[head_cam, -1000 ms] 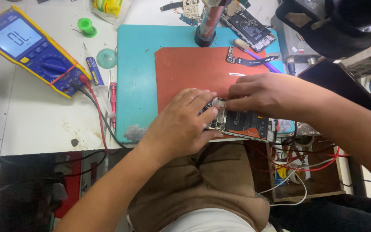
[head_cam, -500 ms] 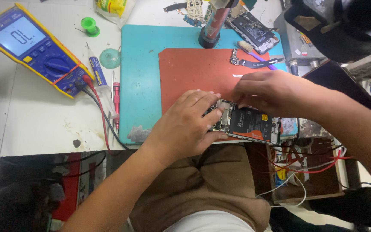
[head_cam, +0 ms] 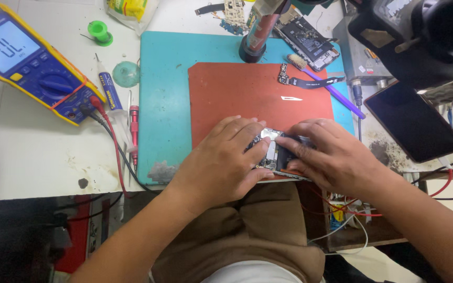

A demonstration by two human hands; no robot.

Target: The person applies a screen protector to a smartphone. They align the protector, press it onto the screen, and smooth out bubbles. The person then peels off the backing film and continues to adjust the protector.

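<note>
**Opened phone held at the near edge of the red mat**

An opened phone (head_cam: 273, 154), its circuit board showing, is gripped between both hands at the near edge of a red mat (head_cam: 247, 94). The left hand (head_cam: 224, 162) is curled over the phone's left side, fingers pressed on it; the right hand (head_cam: 331, 157) is laid over its right side, fingers bent on the board. Most of the phone is hidden beneath them.

The red mat is laid on a teal mat (head_cam: 163, 89), which rests on a stained white tabletop (head_cam: 32, 152). On the red mat a small white blade (head_cam: 291, 98) and a black flex cable (head_cam: 310, 81) are seen, with a purple tool (head_cam: 336, 93) beside the cable. A second phone (head_cam: 306, 35), back off, lies at the far edge beside a dark cylinder stand (head_cam: 255, 39).

To the left are a red screwdriver (head_cam: 133, 131), a small white tube (head_cam: 106, 86) with a blue label, a green spool (head_cam: 99, 31) and a yellow-and-blue multimeter (head_cam: 32, 63) with red and black leads. A yellow-green packet (head_cam: 129, 9) lies at the top edge. To the right a dark tablet (head_cam: 412, 120) is seen.
</note>
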